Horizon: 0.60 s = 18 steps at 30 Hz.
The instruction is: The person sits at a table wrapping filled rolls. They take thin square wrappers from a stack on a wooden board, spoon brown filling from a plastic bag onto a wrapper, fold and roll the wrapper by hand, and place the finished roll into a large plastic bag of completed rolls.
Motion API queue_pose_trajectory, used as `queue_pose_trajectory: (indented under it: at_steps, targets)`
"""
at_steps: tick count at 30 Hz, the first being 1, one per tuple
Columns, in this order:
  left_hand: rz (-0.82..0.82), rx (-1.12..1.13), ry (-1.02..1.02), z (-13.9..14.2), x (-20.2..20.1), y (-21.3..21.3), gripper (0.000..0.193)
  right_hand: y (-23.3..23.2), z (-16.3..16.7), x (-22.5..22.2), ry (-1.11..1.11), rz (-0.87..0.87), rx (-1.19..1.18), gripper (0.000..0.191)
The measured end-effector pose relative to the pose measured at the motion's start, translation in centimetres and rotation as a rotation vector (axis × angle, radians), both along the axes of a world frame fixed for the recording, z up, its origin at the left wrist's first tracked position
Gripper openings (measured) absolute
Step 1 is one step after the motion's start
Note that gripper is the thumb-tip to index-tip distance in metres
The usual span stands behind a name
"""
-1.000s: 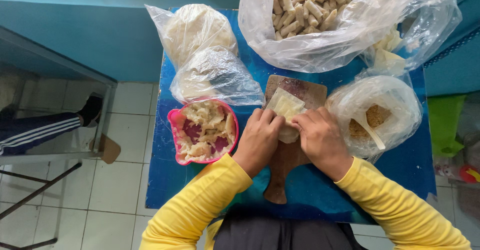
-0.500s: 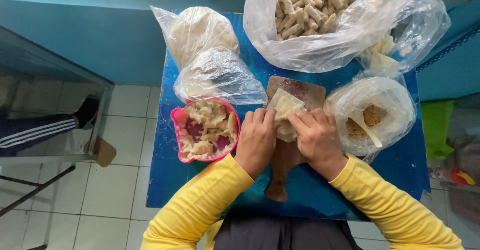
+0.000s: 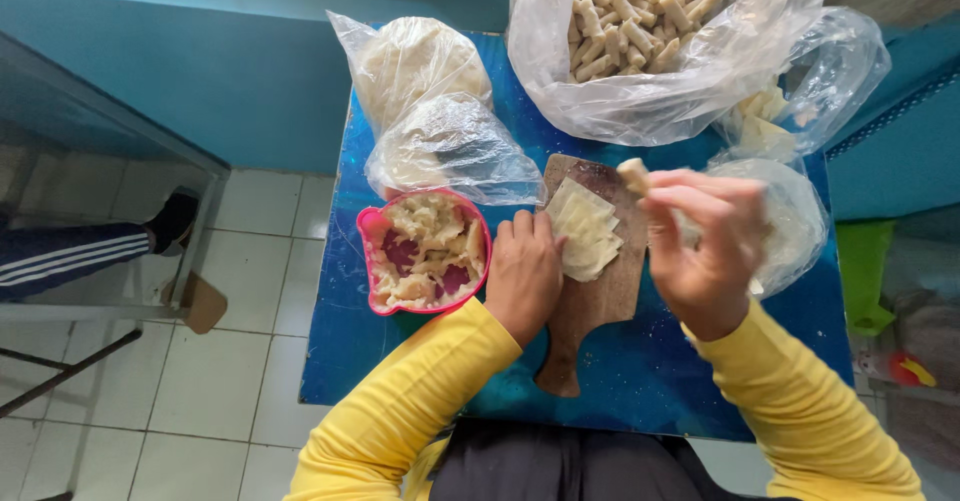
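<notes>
A small blue table [image 3: 640,381] fills the middle of the frame, its top crowded. Largest on it, at the upper right, is a clear plastic bag of finished rolls [image 3: 650,31], pale finger-shaped pieces heaped inside. Just right of that lies a crumpled clear bag [image 3: 830,71] with a few pale pieces showing through. At upper centre-left sit two knotted bags of white filling or dough [image 3: 420,91], one above the other, the lower one touching the rim of a pink bowl [image 3: 372,261] that holds pale shredded filling. Behind the raised hand, at centre right, is another clear bag [image 3: 795,221], its contents mostly hidden.

In the centre lies a wooden cutting board [image 3: 590,301], handle toward the bottom of the frame. On its upper half rests a stack of thin pale wrappers [image 3: 585,231], fanned slightly.

The left hand [image 3: 522,276] lies flat, fingers together, its fingertips touching the left edge of the wrapper stack; it clasps nothing. The right hand [image 3: 705,246] is lifted above the board's right side, thumb and fingers pinched shut on a small rolled piece [image 3: 632,174], which sticks out toward the upper left, clear of the board.

At left frame, another person's leg in dark striped trousers [image 3: 60,256] rests over the tiled floor.
</notes>
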<state>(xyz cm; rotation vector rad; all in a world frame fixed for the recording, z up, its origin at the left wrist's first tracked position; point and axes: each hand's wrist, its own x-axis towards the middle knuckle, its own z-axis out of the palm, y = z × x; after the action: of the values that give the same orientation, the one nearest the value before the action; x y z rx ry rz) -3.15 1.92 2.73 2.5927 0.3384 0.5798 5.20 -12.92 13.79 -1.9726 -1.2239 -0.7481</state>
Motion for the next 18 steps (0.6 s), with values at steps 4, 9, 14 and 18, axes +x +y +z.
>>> queue_pose_trajectory:
  at_steps: [4,9,14,18]
  targets:
    - [0.018,-0.008,0.013,-0.2,0.5,-0.4,0.025,0.2,3.8,2.4,-0.319,-0.102,0.229,0.017]
    - [0.011,-0.098,-0.042,-0.4,0.7,-0.7,0.019,-1.9,7.3,4.1,-0.147,-0.117,-0.04,0.028]
    - [-0.027,-0.194,-0.149,-0.2,1.0,-0.8,0.01,-7.4,6.9,1.3,0.064,-0.278,-0.236,0.023]
    - [-0.071,-0.327,-0.176,0.3,1.0,-1.5,0.012,-11.4,4.7,0.0,0.143,-0.392,-0.585,0.034]
